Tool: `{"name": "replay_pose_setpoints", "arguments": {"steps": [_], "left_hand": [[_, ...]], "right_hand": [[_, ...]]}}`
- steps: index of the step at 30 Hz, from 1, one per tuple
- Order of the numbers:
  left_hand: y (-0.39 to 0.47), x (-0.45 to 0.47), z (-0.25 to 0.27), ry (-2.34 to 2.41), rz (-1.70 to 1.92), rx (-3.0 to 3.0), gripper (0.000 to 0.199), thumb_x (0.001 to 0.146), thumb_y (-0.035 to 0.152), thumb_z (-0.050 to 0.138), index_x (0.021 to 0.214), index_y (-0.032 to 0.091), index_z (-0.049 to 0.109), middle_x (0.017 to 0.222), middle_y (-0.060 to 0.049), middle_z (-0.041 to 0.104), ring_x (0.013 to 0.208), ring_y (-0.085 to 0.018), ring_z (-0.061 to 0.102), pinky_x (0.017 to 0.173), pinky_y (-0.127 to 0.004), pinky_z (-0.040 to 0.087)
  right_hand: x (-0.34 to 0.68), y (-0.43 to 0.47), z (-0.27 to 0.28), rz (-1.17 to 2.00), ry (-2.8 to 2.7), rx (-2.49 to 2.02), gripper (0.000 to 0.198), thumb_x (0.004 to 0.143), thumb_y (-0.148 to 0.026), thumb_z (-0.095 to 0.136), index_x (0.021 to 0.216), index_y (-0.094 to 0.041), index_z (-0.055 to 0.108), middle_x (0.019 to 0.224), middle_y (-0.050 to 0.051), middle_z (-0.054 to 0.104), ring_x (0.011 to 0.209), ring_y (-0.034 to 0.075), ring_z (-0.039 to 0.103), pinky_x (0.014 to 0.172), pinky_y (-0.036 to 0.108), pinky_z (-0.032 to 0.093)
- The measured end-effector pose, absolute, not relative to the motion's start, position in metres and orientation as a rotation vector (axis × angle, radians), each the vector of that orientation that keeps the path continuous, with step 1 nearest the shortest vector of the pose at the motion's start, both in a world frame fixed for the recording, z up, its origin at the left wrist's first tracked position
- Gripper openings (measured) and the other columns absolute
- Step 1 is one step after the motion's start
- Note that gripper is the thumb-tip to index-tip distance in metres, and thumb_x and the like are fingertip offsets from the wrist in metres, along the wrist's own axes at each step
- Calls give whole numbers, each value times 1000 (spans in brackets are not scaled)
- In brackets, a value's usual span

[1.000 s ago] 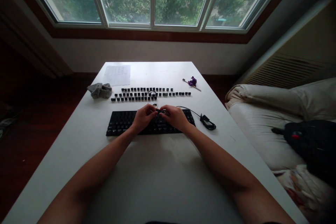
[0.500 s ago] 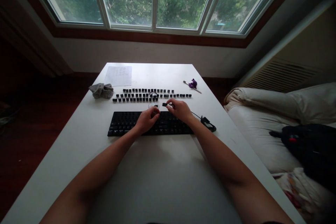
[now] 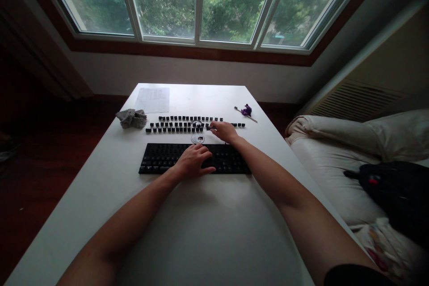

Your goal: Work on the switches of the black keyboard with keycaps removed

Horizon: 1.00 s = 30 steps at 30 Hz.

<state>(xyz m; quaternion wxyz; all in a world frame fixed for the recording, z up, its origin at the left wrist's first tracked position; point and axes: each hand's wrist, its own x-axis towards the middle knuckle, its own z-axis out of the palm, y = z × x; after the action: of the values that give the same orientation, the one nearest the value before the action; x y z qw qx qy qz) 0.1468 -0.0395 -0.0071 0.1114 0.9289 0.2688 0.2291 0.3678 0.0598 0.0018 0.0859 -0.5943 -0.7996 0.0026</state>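
Head view: with fingers apart, the left hand (image 3: 194, 161) lies over the keyboard (image 3: 228, 158), keys beneath them — beyond the keyboard, the right hand's (image 3: 224, 131) fingertips meet the loose keycaps (image 3: 173, 130); whether they pinch one, I cannot tell.

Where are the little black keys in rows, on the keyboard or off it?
Off: the keys sit in rows on the table, beyond the keyboard.
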Motion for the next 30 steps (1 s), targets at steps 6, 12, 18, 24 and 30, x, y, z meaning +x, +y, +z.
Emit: {"name": "replay_pose_setpoints", "arguments": {"steps": [6,12,18,24,30], "left_hand": [[-40,147,-8,781,615,2805,53,79,58,70,118,22,65,113,-12,62,104,-30,56,93,-45,43],[-39,146,-7,730,577,2851,57,80,53,72,127,24,61,121,-12,60,108,-30,56,95,-45,41],[-40,146,-5,752,544,2879,53,83,51,68,127,23,61,120,-11,59,107,-29,56,95,-44,42],[-41,146,-5,773,511,2898,52,84,50,67,128,23,60,121,-10,59,109,-28,55,97,-44,42],[-41,146,-4,764,514,2899,51,85,51,66,127,24,60,120,-10,59,109,-28,56,96,-44,43]], "right_hand": [[363,69,-1,-91,-2485,-1736,26,95,-35,57,117,-24,65,107,10,76,93,27,70,74,32,45],[360,69,-7,-147,-2515,-1735,24,97,-34,55,116,-21,63,105,12,75,93,27,70,74,31,44],[357,68,-8,-173,-2552,-1738,25,98,-33,54,117,-21,62,107,11,74,97,26,69,77,31,45],[357,69,-9,-177,-2542,-1766,28,99,-36,52,121,-22,62,110,11,74,98,26,69,79,32,46],[360,70,-12,-167,-2523,-1707,30,98,-42,53,120,-23,63,108,10,75,95,26,69,77,32,46]]}}
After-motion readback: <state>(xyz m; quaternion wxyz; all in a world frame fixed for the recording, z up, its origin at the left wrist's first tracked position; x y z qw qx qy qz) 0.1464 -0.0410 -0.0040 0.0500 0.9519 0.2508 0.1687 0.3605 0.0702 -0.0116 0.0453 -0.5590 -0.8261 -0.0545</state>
